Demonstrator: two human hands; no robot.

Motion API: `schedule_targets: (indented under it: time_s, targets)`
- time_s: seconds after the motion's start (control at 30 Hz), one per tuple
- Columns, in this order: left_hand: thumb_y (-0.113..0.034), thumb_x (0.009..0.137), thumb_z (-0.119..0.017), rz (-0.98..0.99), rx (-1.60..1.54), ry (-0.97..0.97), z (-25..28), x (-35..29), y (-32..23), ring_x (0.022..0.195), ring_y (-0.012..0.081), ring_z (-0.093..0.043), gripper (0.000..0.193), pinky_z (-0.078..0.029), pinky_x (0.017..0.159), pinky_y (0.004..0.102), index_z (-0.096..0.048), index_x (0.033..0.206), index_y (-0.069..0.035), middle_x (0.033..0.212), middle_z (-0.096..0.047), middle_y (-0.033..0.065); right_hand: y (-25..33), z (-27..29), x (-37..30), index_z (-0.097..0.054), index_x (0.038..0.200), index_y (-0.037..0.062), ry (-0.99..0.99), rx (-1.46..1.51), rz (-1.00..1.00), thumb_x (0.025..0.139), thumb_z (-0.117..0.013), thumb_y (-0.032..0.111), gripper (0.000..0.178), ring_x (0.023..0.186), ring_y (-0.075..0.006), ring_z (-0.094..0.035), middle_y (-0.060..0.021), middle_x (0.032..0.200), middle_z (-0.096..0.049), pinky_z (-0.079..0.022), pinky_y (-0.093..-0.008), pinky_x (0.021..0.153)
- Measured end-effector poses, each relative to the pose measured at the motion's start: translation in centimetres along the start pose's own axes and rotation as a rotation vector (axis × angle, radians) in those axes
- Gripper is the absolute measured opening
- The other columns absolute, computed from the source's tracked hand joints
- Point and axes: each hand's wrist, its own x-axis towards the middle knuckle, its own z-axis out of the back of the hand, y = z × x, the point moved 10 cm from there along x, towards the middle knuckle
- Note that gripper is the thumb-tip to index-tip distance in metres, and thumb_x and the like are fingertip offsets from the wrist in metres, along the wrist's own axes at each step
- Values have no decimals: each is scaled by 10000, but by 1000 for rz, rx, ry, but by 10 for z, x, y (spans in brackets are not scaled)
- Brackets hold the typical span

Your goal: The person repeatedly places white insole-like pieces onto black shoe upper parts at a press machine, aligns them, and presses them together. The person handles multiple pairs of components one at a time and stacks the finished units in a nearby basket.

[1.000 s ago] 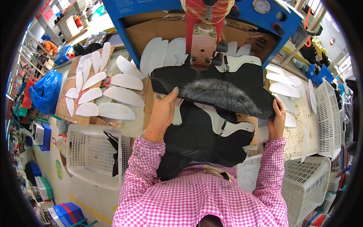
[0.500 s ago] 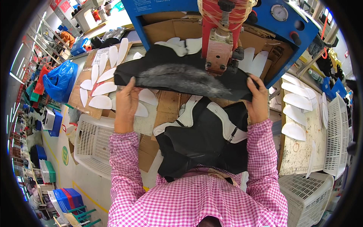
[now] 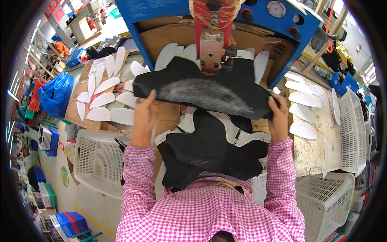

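A wide black fabric piece [image 3: 169, 74] with a chalky grey-white patch is stretched between my hands. My left hand [image 3: 146, 117] pinches its left end, thumb on top. My right hand [image 3: 279, 117] is closed on the right end, with the fingers partly hidden. The far middle of the fabric reaches under the metal head [image 3: 211, 50] of a press machine. Nearer to me, a second black fabric piece [image 3: 197, 141] with white curved trims lies over the table edge and my lap; its far part is hidden beneath the held one.
Several white curved pads [image 3: 98, 114] lie on cardboard at left, and more white pads [image 3: 303, 130] at right. The blue machine frame [image 3: 139, 44] borders the work area. White plastic baskets [image 3: 92, 161] stand at both sides. A blue bag [image 3: 56, 94] is far left.
The held fabric and both hands have shifted right relative to the press and a little toward me. The press head now stands over the fabric's middle instead of its right part. The view has also shifted.
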Motion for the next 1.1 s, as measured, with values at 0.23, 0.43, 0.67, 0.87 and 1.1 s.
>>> schedule_targets:
  time_s: [0.23, 0.43, 0.67, 0.87, 1.1]
  targets:
    - [-41, 930, -547, -50, -53, 39, 32, -4, -46, 911, 225, -653, 210, -513, 873, 400, -580, 1134, -3, 1043, -665, 114, -15, -62, 11, -597, 1120, -3, 142, 130, -56, 886, -636, 62, 246, 887, -125, -625, -69, 1022, -632, -522, -227, 773]
    - [15, 906, -562, 13, -98, 42, -28, -9, 13, 952, 208, -631, 243, -512, 860, 375, -564, 1149, 9, 1069, -646, 102, 50, 21, -21, -564, 1124, -10, -59, -54, 61, 919, -575, 54, 215, 892, -161, -631, -96, 1030, -614, -538, -268, 781]
    - [-35, 936, -509, 330, -141, -11, 9, -97, 37, 1056, 306, -597, 309, -496, 885, 453, -479, 1237, 26, 1196, -584, 152, 34, 27, -83, -549, 978, 18, 286, -276, -241, 834, -614, 10, 158, 885, -111, -597, -56, 958, -636, -475, -231, 795]
    - [-103, 955, -502, 473, -41, -107, 73, -152, 68, 959, 326, -627, 246, -501, 837, 477, -537, 1165, 21, 1106, -624, 176, -12, 40, -11, -592, 1082, -21, 276, -563, -261, 897, -602, 97, 220, 717, -130, -635, -88, 894, -682, -482, -225, 631]
    - [-89, 940, -531, 396, 144, -298, 124, -158, 31, 754, 201, -629, 242, -521, 677, 339, -551, 1156, 19, 895, -642, 117, -109, 73, 116, -605, 1149, -41, -11, -629, -369, 821, -699, 121, 378, 609, -103, -582, -54, 787, -652, -399, -227, 492]
